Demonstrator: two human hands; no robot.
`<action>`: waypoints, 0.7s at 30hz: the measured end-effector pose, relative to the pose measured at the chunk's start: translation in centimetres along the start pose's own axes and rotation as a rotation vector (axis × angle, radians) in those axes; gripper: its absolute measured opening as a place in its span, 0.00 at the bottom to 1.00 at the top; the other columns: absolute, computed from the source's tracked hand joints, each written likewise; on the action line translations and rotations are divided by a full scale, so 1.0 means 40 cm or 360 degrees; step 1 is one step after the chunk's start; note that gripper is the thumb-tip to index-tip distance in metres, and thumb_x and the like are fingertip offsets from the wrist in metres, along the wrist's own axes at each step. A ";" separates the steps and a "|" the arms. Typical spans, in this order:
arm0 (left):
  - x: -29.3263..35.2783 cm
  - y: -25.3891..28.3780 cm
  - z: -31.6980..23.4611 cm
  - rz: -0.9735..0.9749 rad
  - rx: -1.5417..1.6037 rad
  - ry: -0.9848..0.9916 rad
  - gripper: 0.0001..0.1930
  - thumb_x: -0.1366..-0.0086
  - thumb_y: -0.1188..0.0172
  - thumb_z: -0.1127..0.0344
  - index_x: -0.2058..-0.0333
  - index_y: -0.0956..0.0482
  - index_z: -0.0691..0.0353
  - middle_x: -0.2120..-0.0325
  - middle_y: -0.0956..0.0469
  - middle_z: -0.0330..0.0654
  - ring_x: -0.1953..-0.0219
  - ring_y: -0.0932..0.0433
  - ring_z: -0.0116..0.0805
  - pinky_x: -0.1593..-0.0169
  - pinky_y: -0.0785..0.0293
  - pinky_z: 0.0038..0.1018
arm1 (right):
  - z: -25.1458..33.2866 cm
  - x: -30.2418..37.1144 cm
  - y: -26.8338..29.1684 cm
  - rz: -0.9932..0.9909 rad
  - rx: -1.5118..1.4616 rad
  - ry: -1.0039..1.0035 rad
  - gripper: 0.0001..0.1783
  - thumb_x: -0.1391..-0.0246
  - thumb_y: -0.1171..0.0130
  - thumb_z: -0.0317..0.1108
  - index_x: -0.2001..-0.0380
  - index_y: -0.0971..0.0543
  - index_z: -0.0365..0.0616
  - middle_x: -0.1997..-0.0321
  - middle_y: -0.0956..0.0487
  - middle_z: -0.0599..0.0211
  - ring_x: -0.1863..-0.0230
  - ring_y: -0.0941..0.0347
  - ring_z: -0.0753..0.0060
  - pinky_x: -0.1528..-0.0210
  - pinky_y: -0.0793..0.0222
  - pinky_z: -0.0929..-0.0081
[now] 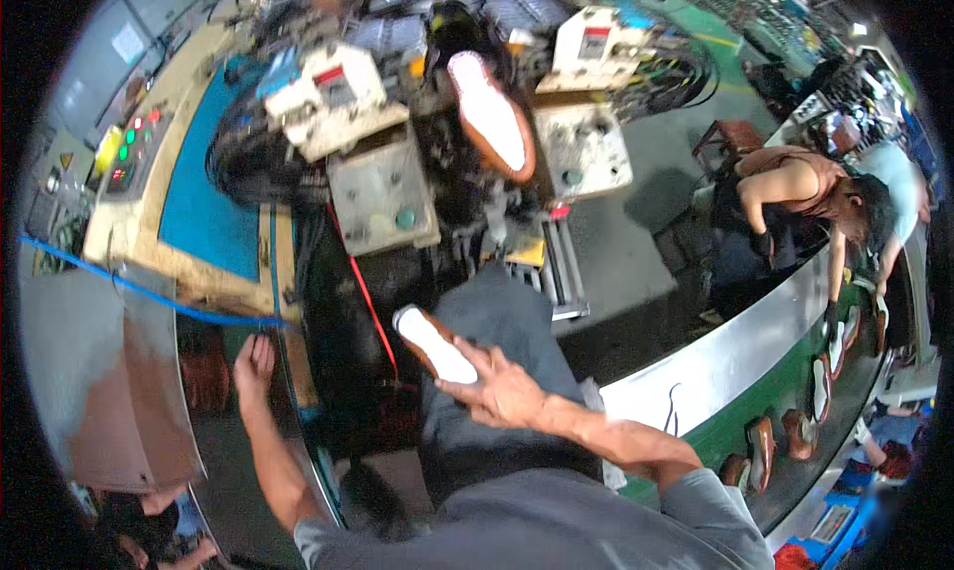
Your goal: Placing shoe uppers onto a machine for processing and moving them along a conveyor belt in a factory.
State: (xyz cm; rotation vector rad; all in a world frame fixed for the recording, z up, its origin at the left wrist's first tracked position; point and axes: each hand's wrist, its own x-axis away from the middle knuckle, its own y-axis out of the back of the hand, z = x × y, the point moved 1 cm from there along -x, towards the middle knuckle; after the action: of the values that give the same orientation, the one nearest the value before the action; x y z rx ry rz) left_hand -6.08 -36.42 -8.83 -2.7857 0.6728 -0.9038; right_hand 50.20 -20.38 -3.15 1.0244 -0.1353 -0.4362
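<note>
My right hand (500, 389) grips a brown shoe (429, 343) above my lap, its pale sole side facing up and fingers across one end. Out to the left, my left hand (255, 366) is raised, loosely curled with fingers apart from any object, just under a blue hose (189, 313). In front of me a second brown shoe (494, 119) sits sole up in the machine, between two pale metal plates (383, 192).
A control panel with lit buttons (132, 151) stands at left beside a blue-topped bench (214, 172). To the right, a green conveyor (711, 433) carries several brown shoes. Past it, a co-worker (795, 187) bends over the line, another person in light clothing beside. A red cord (370, 297) hangs near the machine.
</note>
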 end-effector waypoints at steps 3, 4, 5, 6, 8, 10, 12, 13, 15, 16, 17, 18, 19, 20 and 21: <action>0.158 0.205 -0.071 0.0019 -0.0084 -0.0077 0.29 0.27 0.37 0.60 0.32 0.30 0.63 0.40 0.22 0.48 0.37 0.23 0.44 0.34 0.25 0.39 | 0.037 -0.004 0.001 0.0105 -0.0086 -0.0014 0.48 0.54 0.24 0.41 0.28 0.29 0.77 0.18 0.50 0.35 0.39 0.31 0.29 0.40 0.21 0.43; 0.188 0.199 -0.042 0.0271 -0.0109 -0.0102 0.24 0.27 0.37 0.60 0.36 0.27 0.61 0.51 0.19 0.44 0.46 0.19 0.39 0.38 0.22 0.39 | 0.017 0.009 -0.010 0.0059 -0.0092 -0.0056 0.47 0.52 0.25 0.41 0.27 0.29 0.79 0.18 0.50 0.38 0.39 0.31 0.29 0.40 0.21 0.43; 0.214 0.157 -0.012 0.0282 -0.0098 -0.0004 0.19 0.28 0.39 0.65 0.41 0.25 0.59 0.59 0.19 0.40 0.58 0.18 0.36 0.47 0.18 0.37 | 0.000 0.029 -0.013 0.0050 -0.0127 -0.0146 0.46 0.51 0.26 0.41 0.28 0.29 0.80 0.18 0.50 0.39 0.39 0.31 0.30 0.39 0.21 0.44; 0.251 0.188 -0.004 0.0593 -0.0059 -0.0063 0.19 0.31 0.40 0.69 0.43 0.25 0.59 0.62 0.19 0.41 0.65 0.18 0.35 0.58 0.17 0.35 | -0.001 0.023 -0.015 0.0064 -0.0212 -0.0167 0.45 0.51 0.27 0.41 0.28 0.28 0.80 0.17 0.50 0.40 0.40 0.30 0.30 0.39 0.22 0.44; 0.308 0.039 0.089 0.0162 -0.0344 -0.0042 0.18 0.36 0.37 0.67 0.47 0.22 0.60 0.63 0.16 0.44 0.69 0.18 0.36 0.67 0.22 0.32 | -0.039 0.047 -0.015 -0.0063 -0.0243 -0.0301 0.44 0.51 0.27 0.42 0.29 0.28 0.81 0.17 0.50 0.41 0.40 0.30 0.30 0.38 0.22 0.44; 0.315 -0.032 0.135 0.0202 -0.1052 -0.0506 0.20 0.31 0.35 0.64 0.44 0.22 0.65 0.57 0.16 0.48 0.58 0.15 0.43 0.53 0.18 0.34 | -0.037 0.052 0.002 -0.0177 -0.0317 -0.0432 0.42 0.51 0.28 0.43 0.30 0.26 0.82 0.17 0.50 0.42 0.40 0.30 0.31 0.36 0.24 0.43; 0.454 -0.478 0.151 0.0524 -0.1435 -0.1093 0.23 0.24 0.38 0.61 0.39 0.25 0.71 0.50 0.17 0.51 0.48 0.17 0.45 0.43 0.20 0.37 | -0.072 0.092 0.059 -0.0322 -0.0146 -0.0575 0.42 0.51 0.28 0.43 0.30 0.25 0.79 0.18 0.48 0.40 0.41 0.29 0.33 0.36 0.25 0.43; 0.341 -0.439 0.195 0.0286 -0.0598 -0.0639 0.23 0.24 0.37 0.61 0.39 0.25 0.73 0.46 0.18 0.50 0.48 0.17 0.43 0.43 0.19 0.37 | -0.056 0.068 0.084 -0.0471 -0.0168 -0.0460 0.41 0.52 0.28 0.43 0.31 0.24 0.76 0.19 0.47 0.39 0.41 0.29 0.33 0.36 0.26 0.43; 0.198 -0.635 0.220 0.0989 -0.0043 -0.0598 0.23 0.21 0.41 0.61 0.38 0.27 0.74 0.43 0.20 0.53 0.43 0.18 0.45 0.33 0.25 0.38 | -0.085 0.063 0.144 -0.0667 -0.0156 -0.0495 0.38 0.53 0.27 0.41 0.34 0.19 0.70 0.21 0.43 0.34 0.41 0.28 0.33 0.37 0.26 0.44; 0.278 -0.896 0.206 0.0944 -0.0357 -0.0619 0.24 0.18 0.51 0.63 0.33 0.33 0.75 0.36 0.27 0.62 0.36 0.24 0.56 0.28 0.30 0.48 | -0.132 0.099 0.184 -0.0720 -0.0049 -0.0634 0.37 0.54 0.27 0.39 0.35 0.18 0.70 0.22 0.42 0.33 0.40 0.29 0.32 0.37 0.26 0.45; 0.218 -0.967 0.203 0.1283 -0.0093 -0.0839 0.27 0.17 0.52 0.60 0.30 0.37 0.75 0.35 0.28 0.65 0.33 0.27 0.57 0.27 0.32 0.49 | -0.131 0.089 0.228 -0.0751 0.0004 -0.0603 0.38 0.54 0.27 0.38 0.35 0.18 0.69 0.21 0.42 0.32 0.39 0.29 0.32 0.37 0.27 0.45; 0.274 -1.157 0.180 0.1189 -0.0343 -0.0615 0.32 0.18 0.50 0.56 0.27 0.42 0.75 0.34 0.30 0.66 0.31 0.29 0.58 0.26 0.34 0.48 | -0.159 0.113 0.275 -0.0790 0.0116 -0.0675 0.38 0.54 0.27 0.38 0.34 0.19 0.68 0.21 0.43 0.32 0.38 0.30 0.31 0.36 0.27 0.44; 0.271 -1.260 0.168 0.1311 -0.0256 -0.0530 0.36 0.19 0.47 0.51 0.26 0.44 0.74 0.33 0.31 0.65 0.30 0.29 0.56 0.25 0.36 0.47 | -0.169 0.112 0.324 -0.0805 0.0206 -0.0666 0.39 0.54 0.27 0.37 0.34 0.19 0.67 0.21 0.43 0.32 0.37 0.30 0.31 0.36 0.28 0.44; 0.259 -1.359 0.151 0.1260 -0.0218 -0.0146 0.35 0.23 0.40 0.47 0.28 0.37 0.62 0.34 0.28 0.53 0.34 0.27 0.51 0.29 0.32 0.46 | -0.179 0.107 0.365 -0.0819 0.0290 -0.0654 0.39 0.54 0.27 0.37 0.33 0.20 0.66 0.21 0.43 0.32 0.37 0.31 0.30 0.36 0.28 0.44; 0.165 -1.405 0.147 0.1399 0.0064 0.0398 0.34 0.24 0.39 0.45 0.29 0.34 0.58 0.36 0.26 0.50 0.35 0.26 0.48 0.29 0.34 0.49 | -0.180 0.080 0.399 -0.0838 0.0331 -0.0601 0.40 0.54 0.27 0.36 0.33 0.20 0.65 0.21 0.44 0.31 0.35 0.32 0.29 0.34 0.29 0.44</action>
State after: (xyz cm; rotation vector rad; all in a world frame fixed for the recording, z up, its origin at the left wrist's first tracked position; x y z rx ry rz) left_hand 23.03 10.62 4.52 -1.9710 1.6825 -1.0069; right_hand 59.93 -8.93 6.36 1.1718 -0.2529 -1.1145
